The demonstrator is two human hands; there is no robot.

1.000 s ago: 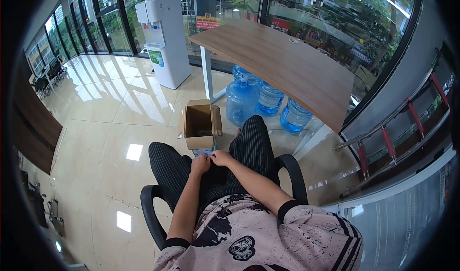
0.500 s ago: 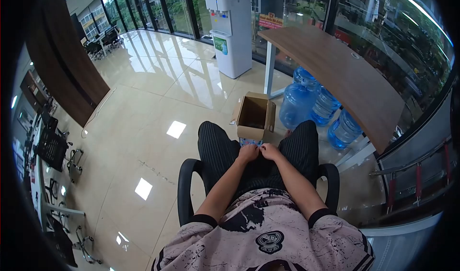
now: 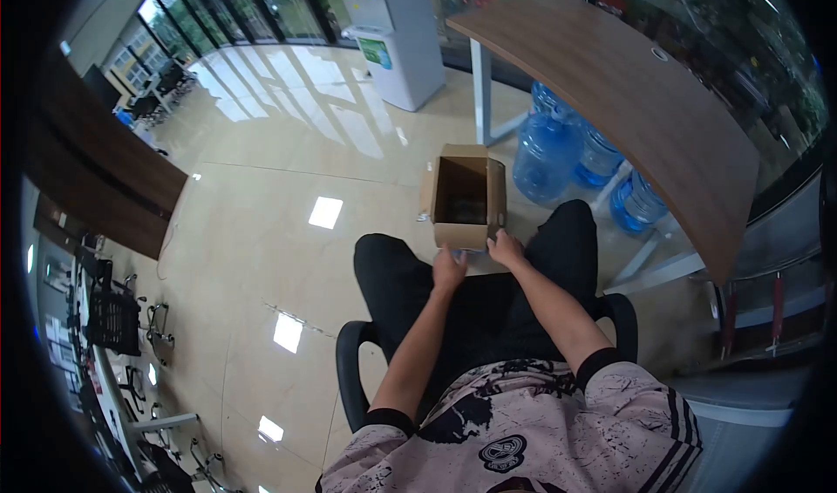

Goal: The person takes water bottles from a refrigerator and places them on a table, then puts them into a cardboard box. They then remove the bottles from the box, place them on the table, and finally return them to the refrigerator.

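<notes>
An open cardboard box (image 3: 461, 235) stands in front of my knees, its top flaps folded outward and its inside dark. My left hand (image 3: 449, 270) is at the box's near edge, fingers curled and thumb pointing up. By the near right corner, my right hand (image 3: 506, 250) is closed, with its fingertips close to or touching the cardboard. A thin bluish strip (image 3: 475, 251) shows between the two hands; most of it is hidden, and its kind cannot be made out.
Blue water bottles (image 3: 546, 157) stand under a wooden table (image 3: 602, 83) at the right. A white water dispenser (image 3: 401, 48) is beyond the box. Chair armrests (image 3: 356, 367) flank my legs. Office chairs (image 3: 113, 319) line the left side, over a glossy tiled floor (image 3: 253, 223).
My hands were together over my lap; now they are apart and farther forward, at the box's near side. The view has tilted and shifted, and my knees are spread wider.
</notes>
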